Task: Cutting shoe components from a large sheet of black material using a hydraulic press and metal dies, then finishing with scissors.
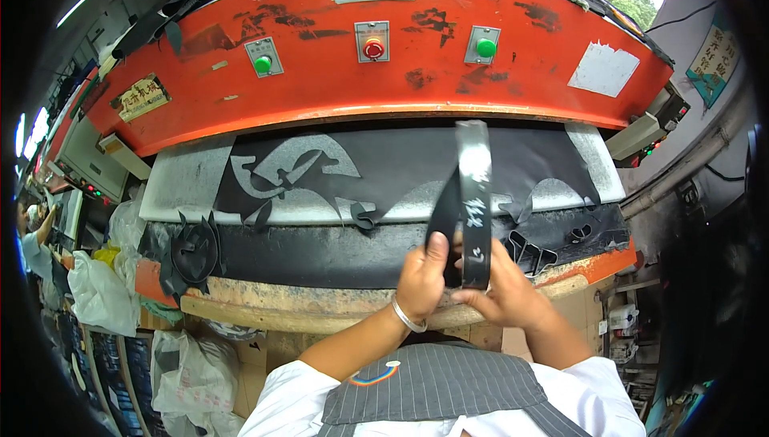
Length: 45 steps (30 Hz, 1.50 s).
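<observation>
In front of me I hold up a cutting die [476, 213], a tall dark metal band with white handwriting and a shiny upper end. My left hand [422, 278] is closed on its left side, thumb up, beside a dark flap-like face that could be the die's other wall or a cut piece. Around the lower right edge wraps my right hand [506, 291], its thumb underneath. Behind the die lies a dark sheet [416, 157] with curved cut-outs, spread over a white cutting board [180, 183]. Some fingers are hidden behind the band.
A red press beam [320, 68] with a red button [373, 49] and green buttons [485, 48] spans the back. Smaller metal dies [529, 256] sit right on the black ledge [320, 253]; dark scraps [192, 251] lie left. A worn wooden rail [264, 309] edges the front. Plastic bags [104, 293] hang left.
</observation>
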Motion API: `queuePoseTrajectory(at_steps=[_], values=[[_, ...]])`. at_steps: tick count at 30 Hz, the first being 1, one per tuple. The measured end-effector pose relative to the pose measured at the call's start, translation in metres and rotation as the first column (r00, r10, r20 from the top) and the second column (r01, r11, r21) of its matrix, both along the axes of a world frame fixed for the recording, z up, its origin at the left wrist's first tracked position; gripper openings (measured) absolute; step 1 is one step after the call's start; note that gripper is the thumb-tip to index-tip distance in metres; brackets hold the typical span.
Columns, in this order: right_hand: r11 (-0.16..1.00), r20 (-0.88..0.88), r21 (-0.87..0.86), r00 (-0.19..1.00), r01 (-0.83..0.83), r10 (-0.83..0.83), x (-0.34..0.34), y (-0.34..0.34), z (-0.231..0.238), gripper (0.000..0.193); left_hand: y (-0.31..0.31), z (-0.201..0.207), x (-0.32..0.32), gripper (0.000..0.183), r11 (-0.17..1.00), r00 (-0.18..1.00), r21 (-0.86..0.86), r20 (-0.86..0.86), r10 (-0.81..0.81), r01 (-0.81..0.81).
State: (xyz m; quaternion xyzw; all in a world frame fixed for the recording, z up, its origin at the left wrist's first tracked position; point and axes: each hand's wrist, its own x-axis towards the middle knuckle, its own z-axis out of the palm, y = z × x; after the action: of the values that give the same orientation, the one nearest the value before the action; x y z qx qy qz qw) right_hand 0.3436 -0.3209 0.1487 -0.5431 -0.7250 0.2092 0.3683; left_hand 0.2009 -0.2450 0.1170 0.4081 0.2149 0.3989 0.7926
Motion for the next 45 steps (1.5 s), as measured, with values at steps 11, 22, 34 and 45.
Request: queuePoseTrajectory(at_steps=[11, 22, 34, 45], values=[[0.989, 0.56, 0.014, 0.82, -0.149, 0.116, 0.056, 0.123, -0.015, 0.036, 0.06, -0.095, -0.284, 0.069, 0.59, -0.45, 0.79, -0.594, 0.667, -0.169], [0.967, 0.658, -0.113, 0.712, -0.227, 0.244, 0.02, 0.229, -0.082, 0.029, 0.114, -0.065, -0.258, 0.034, 0.531, 0.023, 0.74, -0.574, 0.818, -0.413], [0.919, 0.406, 0.14, 0.825, 0.37, -0.394, 0.026, 0.218, -0.112, 0.069, 0.217, -0.123, -0.064, 0.031, 0.55, 0.465, 0.809, -0.576, 0.672, 0.207], [0.811, 0.219, 0.195, 0.782, 0.551, -0.584, 0.047, 0.209, -0.154, 0.047, 0.22, -0.125, -0.051, 0.016, 0.518, 0.507, 0.84, -0.52, 0.687, 0.158]])
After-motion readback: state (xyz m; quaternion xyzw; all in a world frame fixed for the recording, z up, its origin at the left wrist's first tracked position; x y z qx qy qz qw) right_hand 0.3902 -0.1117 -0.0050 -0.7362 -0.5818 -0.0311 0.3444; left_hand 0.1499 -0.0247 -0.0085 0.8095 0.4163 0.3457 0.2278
